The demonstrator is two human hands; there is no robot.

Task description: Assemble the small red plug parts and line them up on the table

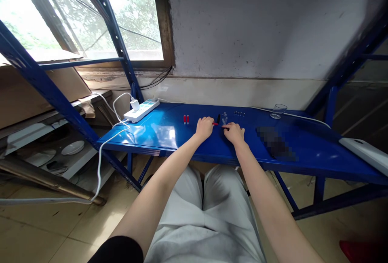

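My left hand (205,128) is closed around a small red cylinder (215,124), whose end sticks out past the fingers on the right. Just across from it, my right hand (234,132) rests low over the blue tabletop, fingers curled and the forefinger pointing left. A tiny dark bit shows at its fingertips, too small to name. Beyond the hands lie a short black cylinder (218,118) and some small clear pieces (224,118). Two red cylinders with pale ends (186,119) stand or lie side by side left of my left hand.
Several tiny metallic pieces (239,113) are lined up at the back. A drinking glass (278,111) and a blurred-out dark object (275,143) are to the right. A white power strip (142,110) with a plugged-in charger sits at the left; its cable hangs over the edge.
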